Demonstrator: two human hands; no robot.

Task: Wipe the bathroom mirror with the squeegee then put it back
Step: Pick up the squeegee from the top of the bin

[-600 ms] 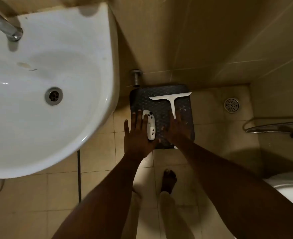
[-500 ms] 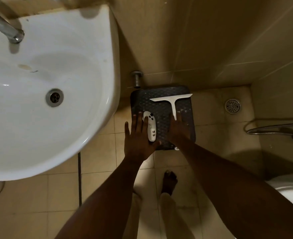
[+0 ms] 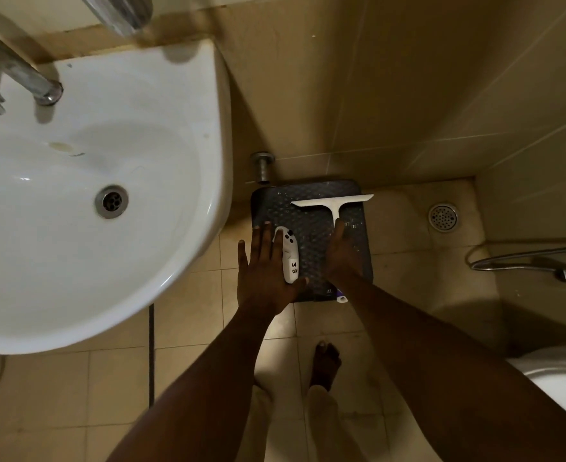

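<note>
The white squeegee [image 3: 332, 203] lies on a dark textured stool [image 3: 309, 228] on the floor, blade toward the wall, handle pointing at me. My right hand [image 3: 341, 253] is flat over the lower handle, fingers straight, not curled around it; the handle's tip [image 3: 341, 299] shows below my wrist. My left hand [image 3: 264, 271] is spread open at the stool's left edge, beside a white controller [image 3: 290, 255] lying there. The mirror is out of view.
A white sink [image 3: 215, 155] with a metal tap [image 3: 46, 91] overhangs the left. A wall pipe fitting [image 3: 262, 168] sits behind the stool. A floor drain [image 3: 443, 217], a spray hose [image 3: 521, 258] and a toilet rim [image 3: 561, 385] are on the right. My bare foot [image 3: 324, 361] stands below the stool.
The view has shifted down slightly, showing more of the wall above the sink. Both hands stay in nearly the same place over the stool.
</note>
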